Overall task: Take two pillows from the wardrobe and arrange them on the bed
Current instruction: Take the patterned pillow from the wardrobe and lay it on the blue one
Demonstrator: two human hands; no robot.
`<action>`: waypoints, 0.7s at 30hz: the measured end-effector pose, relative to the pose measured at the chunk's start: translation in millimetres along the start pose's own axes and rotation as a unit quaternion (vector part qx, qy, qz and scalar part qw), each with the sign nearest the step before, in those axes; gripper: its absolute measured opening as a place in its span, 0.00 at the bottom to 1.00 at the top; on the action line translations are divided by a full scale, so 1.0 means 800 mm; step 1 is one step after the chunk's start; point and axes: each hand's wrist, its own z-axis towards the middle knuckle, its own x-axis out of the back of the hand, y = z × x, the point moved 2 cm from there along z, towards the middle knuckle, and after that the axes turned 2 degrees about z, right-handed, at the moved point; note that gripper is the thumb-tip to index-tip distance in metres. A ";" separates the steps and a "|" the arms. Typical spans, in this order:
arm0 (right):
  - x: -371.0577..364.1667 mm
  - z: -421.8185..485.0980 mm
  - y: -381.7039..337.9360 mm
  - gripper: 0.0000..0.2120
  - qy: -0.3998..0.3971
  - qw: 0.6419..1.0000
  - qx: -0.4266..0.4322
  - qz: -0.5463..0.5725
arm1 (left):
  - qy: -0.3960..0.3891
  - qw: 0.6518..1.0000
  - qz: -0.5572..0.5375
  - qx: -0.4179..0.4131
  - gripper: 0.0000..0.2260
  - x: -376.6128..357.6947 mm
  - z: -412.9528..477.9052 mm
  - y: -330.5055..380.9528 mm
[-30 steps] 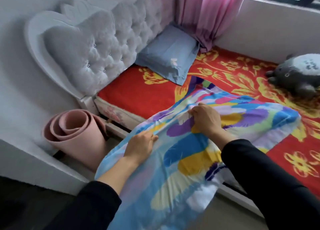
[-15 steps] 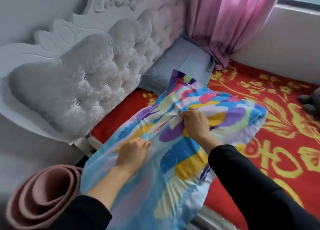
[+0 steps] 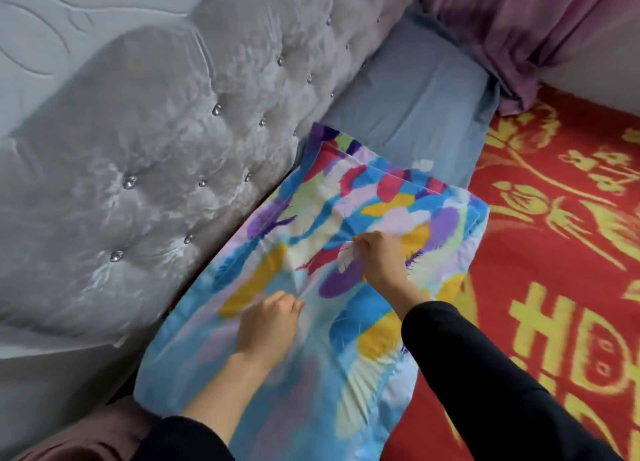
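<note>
A multicoloured pillow [image 3: 346, 218] with feather-like blotches lies at the head of the bed, its left side against the grey tufted headboard [image 3: 166, 141]. My left hand [image 3: 268, 325] pinches its fabric near the middle, and my right hand [image 3: 381, 258] pinches the cover a little farther in. A plain blue pillow [image 3: 419, 103] lies beyond it against the headboard, its near edge touched or slightly overlapped by the colourful pillow's far corner. The bed carries a red sheet [image 3: 554, 252] with yellow flowers.
A pink curtain [image 3: 526, 27] hangs down onto the bed's far corner behind the blue pillow. A rolled pink mat [image 3: 86, 436] shows at the bottom left beside the bed. The red sheet stretches away to the right.
Both hands have carried the colourful pillow forward and left, from off the bed's edge to the headboard beside the blue pillow. The view has moved closer; the plush toy is out of sight.
</note>
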 end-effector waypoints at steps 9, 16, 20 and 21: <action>-0.101 -0.058 0.098 0.17 -0.061 0.963 -0.257 0.047 | -0.116 0.991 0.011 0.064 0.32 -0.085 0.108 -0.091; -0.124 -0.090 0.143 0.50 -0.001 0.884 -0.433 0.176 | -0.178 0.977 0.009 0.120 0.40 -0.114 0.169 -0.141; -0.141 -0.095 0.151 0.50 0.045 0.866 -0.440 0.233 | -0.145 0.979 0.023 0.140 0.42 -0.124 0.179 -0.151; -0.144 -0.094 0.151 0.50 0.058 0.862 -0.443 0.239 | -0.125 0.983 0.026 0.135 0.41 -0.124 0.180 -0.153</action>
